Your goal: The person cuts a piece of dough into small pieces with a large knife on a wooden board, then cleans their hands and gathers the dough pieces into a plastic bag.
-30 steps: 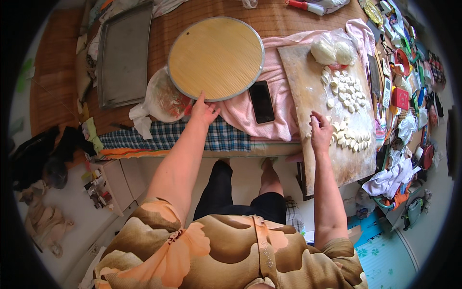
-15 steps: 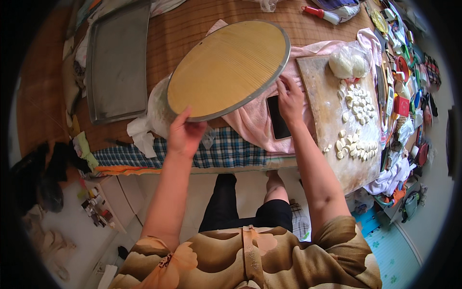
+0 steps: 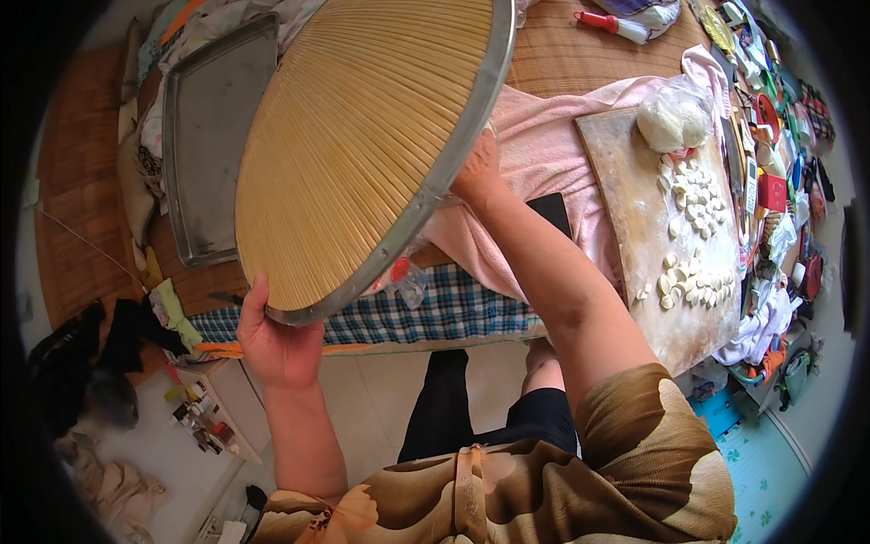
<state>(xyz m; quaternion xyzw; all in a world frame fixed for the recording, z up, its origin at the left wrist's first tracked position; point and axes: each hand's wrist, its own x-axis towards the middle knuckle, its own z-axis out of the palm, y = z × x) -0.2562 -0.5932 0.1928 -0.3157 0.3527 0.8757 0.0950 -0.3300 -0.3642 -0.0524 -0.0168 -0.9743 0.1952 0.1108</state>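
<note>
A large round slatted tray [image 3: 362, 145], straw-yellow with a grey metal rim, is held up tilted over the near side of the bed-like surface. My left hand [image 3: 279, 343] grips its lower rim, thumb on the slatted face and fingers underneath. My right hand [image 3: 478, 170] is at the right rim, with its fingers partly hidden behind the tray. To the right, a floured wooden board [image 3: 605, 168] carries many small pieces of white dough [image 3: 696, 198] and a bagged lump of dough [image 3: 675, 122].
A rectangular metal baking tray [image 3: 204, 136] lies at the left. A pink towel [image 3: 535, 136] spreads under the board, with a dark phone [image 3: 549, 213] on it. A red-handled brush [image 3: 609, 23] lies at the back. Household clutter crowds the right edge.
The slatted tray has come closer, moved left and tipped more steeply. My left hand has moved down and left with it, my right hand leftward.
</note>
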